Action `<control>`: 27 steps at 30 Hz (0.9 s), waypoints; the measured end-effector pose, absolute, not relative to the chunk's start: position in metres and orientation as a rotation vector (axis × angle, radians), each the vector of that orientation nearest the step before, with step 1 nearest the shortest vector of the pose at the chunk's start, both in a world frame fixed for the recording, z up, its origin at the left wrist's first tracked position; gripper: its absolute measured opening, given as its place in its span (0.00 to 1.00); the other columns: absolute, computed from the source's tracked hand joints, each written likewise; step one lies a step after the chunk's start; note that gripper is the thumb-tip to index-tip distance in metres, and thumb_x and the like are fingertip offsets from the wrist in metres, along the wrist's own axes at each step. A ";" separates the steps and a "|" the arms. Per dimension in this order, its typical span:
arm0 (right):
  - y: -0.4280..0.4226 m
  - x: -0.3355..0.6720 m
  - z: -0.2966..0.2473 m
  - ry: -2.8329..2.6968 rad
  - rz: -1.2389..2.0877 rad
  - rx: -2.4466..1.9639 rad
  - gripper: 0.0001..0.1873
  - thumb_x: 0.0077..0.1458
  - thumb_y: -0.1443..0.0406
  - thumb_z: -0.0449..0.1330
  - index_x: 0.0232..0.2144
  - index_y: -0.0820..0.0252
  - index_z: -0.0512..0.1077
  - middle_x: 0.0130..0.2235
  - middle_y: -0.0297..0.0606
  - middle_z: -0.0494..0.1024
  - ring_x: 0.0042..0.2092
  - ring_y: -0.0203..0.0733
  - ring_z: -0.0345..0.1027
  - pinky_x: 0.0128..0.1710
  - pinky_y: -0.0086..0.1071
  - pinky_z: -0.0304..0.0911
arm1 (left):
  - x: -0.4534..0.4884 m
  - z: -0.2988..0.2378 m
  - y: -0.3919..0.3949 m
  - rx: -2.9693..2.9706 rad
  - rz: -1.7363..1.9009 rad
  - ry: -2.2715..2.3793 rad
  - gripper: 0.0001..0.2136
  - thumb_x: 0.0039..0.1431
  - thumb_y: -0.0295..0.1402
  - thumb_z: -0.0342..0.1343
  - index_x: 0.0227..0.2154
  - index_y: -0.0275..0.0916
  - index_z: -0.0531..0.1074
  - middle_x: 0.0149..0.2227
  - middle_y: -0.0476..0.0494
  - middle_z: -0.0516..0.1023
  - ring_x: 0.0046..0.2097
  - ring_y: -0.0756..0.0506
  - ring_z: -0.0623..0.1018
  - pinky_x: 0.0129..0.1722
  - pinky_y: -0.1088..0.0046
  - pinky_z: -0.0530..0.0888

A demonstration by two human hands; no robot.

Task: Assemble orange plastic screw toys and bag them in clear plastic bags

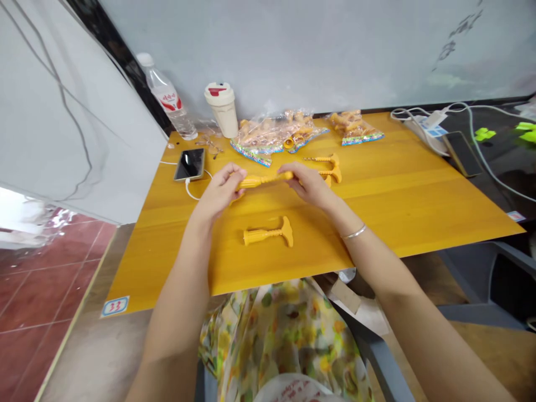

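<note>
- One yellow tool (255,181) is up over the table (397,201); the left hand (224,188) pinches its fat end, the right hand (306,183) pinches its other end.
- It looks light, stiff and a bit slippery, so the fat, ridged end seems best to hold.
- One matching tool (268,233) lies nearer the person.
- I count one bottle (167,97), one cup (223,111); the bags (355,128) bunch up, so I can't count those.

A slim yellow tool (258,181) is held sideways, nearly level.
</note>
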State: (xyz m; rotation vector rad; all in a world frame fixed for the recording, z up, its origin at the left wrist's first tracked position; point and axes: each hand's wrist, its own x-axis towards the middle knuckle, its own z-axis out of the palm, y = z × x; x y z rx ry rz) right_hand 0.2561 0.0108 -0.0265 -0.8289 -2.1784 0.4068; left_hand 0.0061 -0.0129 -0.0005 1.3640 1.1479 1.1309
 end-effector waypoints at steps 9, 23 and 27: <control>-0.001 0.234 -0.026 -1.868 0.706 -0.846 0.22 0.69 0.49 0.44 0.49 0.52 0.70 0.43 0.41 0.77 0.40 0.42 0.71 0.41 0.38 0.69 | 0.005 -0.001 -0.008 1.214 1.291 1.146 0.09 0.55 0.34 0.58 0.27 0.40 0.63 0.20 0.57 0.62 0.19 0.57 0.64 0.19 0.83 0.59; 0.032 0.277 -0.021 -1.611 0.622 -1.088 0.24 0.62 0.41 0.52 0.43 0.52 0.69 0.32 0.34 0.74 0.33 0.39 0.65 0.36 0.35 0.63 | -0.035 -0.027 0.025 1.310 1.707 1.474 0.08 0.56 0.32 0.61 0.33 0.41 0.65 0.28 0.54 0.68 0.27 0.53 0.67 0.28 0.78 0.65; 0.058 0.309 -0.032 -1.471 0.553 -1.314 0.23 0.62 0.44 0.53 0.33 0.57 0.71 0.26 0.32 0.69 0.31 0.38 0.64 0.35 0.33 0.60 | -0.040 -0.038 0.028 1.657 1.521 1.630 0.13 0.52 0.28 0.61 0.40 0.42 0.68 0.38 0.49 0.73 0.36 0.48 0.73 0.40 0.71 0.70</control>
